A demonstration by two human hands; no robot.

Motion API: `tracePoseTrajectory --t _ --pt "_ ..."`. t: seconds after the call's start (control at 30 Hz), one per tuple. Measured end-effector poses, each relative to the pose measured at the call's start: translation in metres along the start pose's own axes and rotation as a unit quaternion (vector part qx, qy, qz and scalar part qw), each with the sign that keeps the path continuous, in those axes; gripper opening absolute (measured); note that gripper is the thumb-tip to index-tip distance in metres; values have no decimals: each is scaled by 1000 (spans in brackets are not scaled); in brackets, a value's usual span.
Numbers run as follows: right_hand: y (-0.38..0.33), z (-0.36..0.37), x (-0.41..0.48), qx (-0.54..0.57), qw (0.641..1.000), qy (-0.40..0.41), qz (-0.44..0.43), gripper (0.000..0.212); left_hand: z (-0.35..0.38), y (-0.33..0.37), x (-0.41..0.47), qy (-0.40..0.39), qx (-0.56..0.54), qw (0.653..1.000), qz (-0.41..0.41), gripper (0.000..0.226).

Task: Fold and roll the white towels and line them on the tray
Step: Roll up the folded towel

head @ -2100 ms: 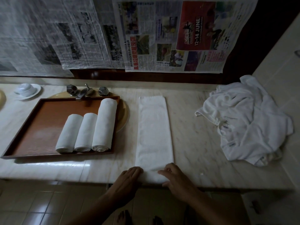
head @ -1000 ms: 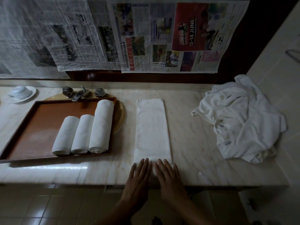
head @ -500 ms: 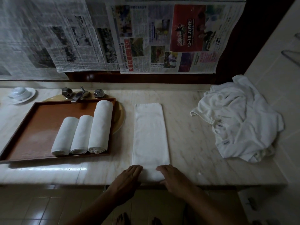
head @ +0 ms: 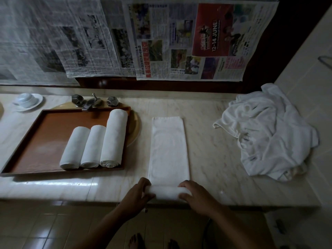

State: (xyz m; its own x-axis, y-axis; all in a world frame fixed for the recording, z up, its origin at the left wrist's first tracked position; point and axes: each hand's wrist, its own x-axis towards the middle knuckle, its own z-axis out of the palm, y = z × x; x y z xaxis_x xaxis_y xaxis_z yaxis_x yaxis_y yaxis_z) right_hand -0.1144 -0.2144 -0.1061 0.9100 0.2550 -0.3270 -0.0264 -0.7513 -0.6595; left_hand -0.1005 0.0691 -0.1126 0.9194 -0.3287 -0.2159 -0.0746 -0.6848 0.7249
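A white towel (head: 168, 146) folded into a long strip lies on the marble counter, running away from me. Its near end is wound into a short roll (head: 166, 192) at the counter's front edge. My left hand (head: 138, 196) grips the roll's left end and my right hand (head: 194, 195) grips its right end, fingers curled over it. To the left, a brown wooden tray (head: 36, 141) holds three rolled white towels (head: 93, 146) side by side, the right one longer.
A heap of loose white towels (head: 264, 133) sits at the counter's right end against the tiled wall. Behind the tray are a metal tap (head: 93, 102) and a white cup on a saucer (head: 27, 100). Newspapers (head: 161, 38) hang on the back wall.
The hands went from lying flat on the towel's near end to curling round it, and a thicker roll has formed there. The flat strip looks shorter.
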Motion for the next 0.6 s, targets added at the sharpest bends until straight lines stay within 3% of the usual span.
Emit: tracePoseTrajectory --t 0.13,0.23,0.33,0.4,0.47,0.53,0.6 --pt "2 9 6 -48 997 65 2 28 -1 13 -1 -4 -69 997 -41 18" --pt "-3 23 8 -154 976 154 -14 25 -1 19 3 23 -84 994 -64 16" --pt "-15 45 -2 -188 955 216 -70 37 -1 19 10 38 -67 994 -77 19" --pt "-18 58 -6 -213 948 215 -103 49 0 21 14 38 -46 994 -89 22" --pt "-12 65 -6 -228 948 203 -94 66 4 24 13 84 45 994 -59 25" --pt "-6 62 -2 -253 945 188 -89 76 15 25 11 123 192 973 28 41" --pt "-4 57 3 -282 938 174 -102 70 27 31 11 80 235 967 59 61"
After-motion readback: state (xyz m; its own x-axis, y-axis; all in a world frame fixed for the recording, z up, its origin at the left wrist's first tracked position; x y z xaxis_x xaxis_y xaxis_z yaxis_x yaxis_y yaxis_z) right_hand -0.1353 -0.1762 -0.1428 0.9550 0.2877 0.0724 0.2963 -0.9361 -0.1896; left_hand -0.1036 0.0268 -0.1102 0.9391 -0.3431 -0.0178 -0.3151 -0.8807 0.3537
